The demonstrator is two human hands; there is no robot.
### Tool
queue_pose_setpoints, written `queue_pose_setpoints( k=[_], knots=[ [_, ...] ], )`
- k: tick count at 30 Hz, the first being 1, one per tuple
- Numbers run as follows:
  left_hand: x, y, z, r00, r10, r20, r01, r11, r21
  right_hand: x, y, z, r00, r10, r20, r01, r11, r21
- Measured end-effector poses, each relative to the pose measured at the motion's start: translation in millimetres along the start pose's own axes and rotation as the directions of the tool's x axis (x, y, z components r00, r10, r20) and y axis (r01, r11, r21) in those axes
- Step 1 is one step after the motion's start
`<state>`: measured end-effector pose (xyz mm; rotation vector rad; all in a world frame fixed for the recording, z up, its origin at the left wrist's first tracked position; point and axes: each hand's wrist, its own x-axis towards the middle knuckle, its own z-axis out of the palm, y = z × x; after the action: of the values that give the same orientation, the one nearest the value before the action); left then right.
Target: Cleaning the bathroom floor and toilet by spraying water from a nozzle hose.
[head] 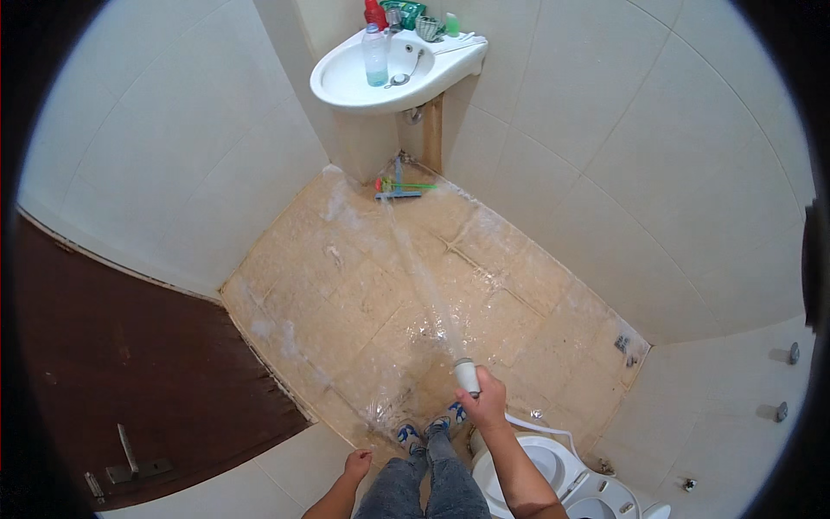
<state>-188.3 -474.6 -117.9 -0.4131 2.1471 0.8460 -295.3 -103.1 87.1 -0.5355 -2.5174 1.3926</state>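
Observation:
My right hand (485, 400) is closed around a white shower head (466, 376) with a white hose (538, 425) behind it. A stream of water (421, 279) runs from it across the wet tiled floor (363, 305) towards the far corner. There lie a blue squeegee (399, 194) and a green-handled brush (415, 186), close together. My left hand (358, 463) hangs beside my left leg, its fingers curled, with nothing visible in it.
A corner washbasin (350, 97) holds a clear plastic bottle (375, 58); other bottles stand on its rim. A toilet (502, 483) is at the lower right, a brown door (142, 370) at the left. A floor drain (621, 342) lies near the right corner.

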Motion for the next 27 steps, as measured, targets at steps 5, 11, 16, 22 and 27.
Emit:
queue_pose_setpoints(
  k=[5,11,16,22,27],
  knots=[
    [-6.0,-25.2,-9.7,0.999,-0.050,-0.005,0.049,0.984,-0.169,-9.8,-11.6,11.7,0.999,-0.031,-0.036,0.031,0.999,-0.020],
    [-21.7,-25.4,-34.8,0.996,-0.094,0.008,0.094,0.980,-0.176,-19.9,-13.4,19.8,0.999,0.035,-0.041,-0.038,0.996,-0.080],
    [-16.0,-46.6,-42.7,0.998,-0.054,-0.029,0.049,0.988,-0.147,-26.1,-20.6,28.0,0.998,0.058,-0.019,-0.059,0.997,-0.054],
    [-9.4,-57.6,-42.5,0.996,-0.087,0.005,0.087,0.979,-0.184,-27.0,-18.1,31.4,0.998,0.054,0.030,-0.052,0.998,-0.039],
    [-18.0,-29.8,-42.3,0.997,-0.073,-0.001,0.072,0.989,-0.133,-20.8,-7.0,21.4,0.997,0.072,-0.002,-0.072,0.997,-0.043]
  ],
)
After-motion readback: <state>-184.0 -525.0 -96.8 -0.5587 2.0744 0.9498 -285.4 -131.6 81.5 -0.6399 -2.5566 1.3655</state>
